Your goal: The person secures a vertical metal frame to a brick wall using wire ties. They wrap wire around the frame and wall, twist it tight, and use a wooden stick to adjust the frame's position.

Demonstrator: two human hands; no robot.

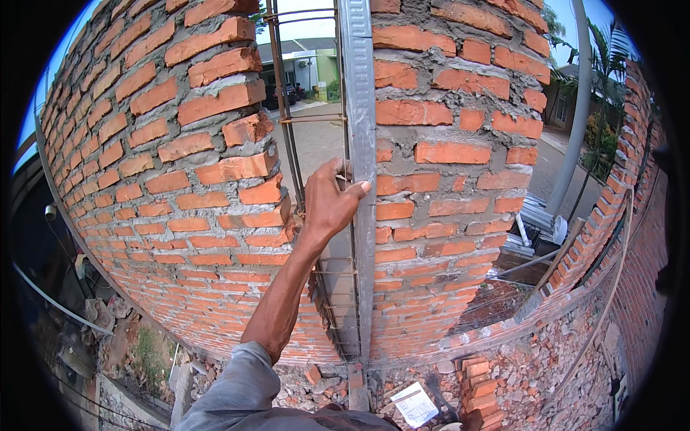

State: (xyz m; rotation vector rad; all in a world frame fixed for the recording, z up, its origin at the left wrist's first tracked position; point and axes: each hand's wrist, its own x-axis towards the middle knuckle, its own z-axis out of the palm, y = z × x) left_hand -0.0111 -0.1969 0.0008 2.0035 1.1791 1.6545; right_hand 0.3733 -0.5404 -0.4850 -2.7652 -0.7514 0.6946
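My left hand (332,200) reaches up from the lower left, its back toward me. Its thumb presses on the front face of a tall, grey metal channel (364,237), and the fingers curl round the channel's left edge. The channel stands upright against the edge of the right-hand brick wall (453,151). Just left of it, thin steel rebar (283,115) with cross ties runs up the gap between two brick walls. The left brick wall (180,151) ends in stepped, toothed bricks beside the gap. My right hand does not show.
Broken brick rubble (532,366) covers the ground below. A stack of bricks (478,391) and a white sheet with drawn lines (415,404) lie near my feet. To the right are a grey pole (577,115), stacked metal lengths (540,215) and a low brick wall (611,208).
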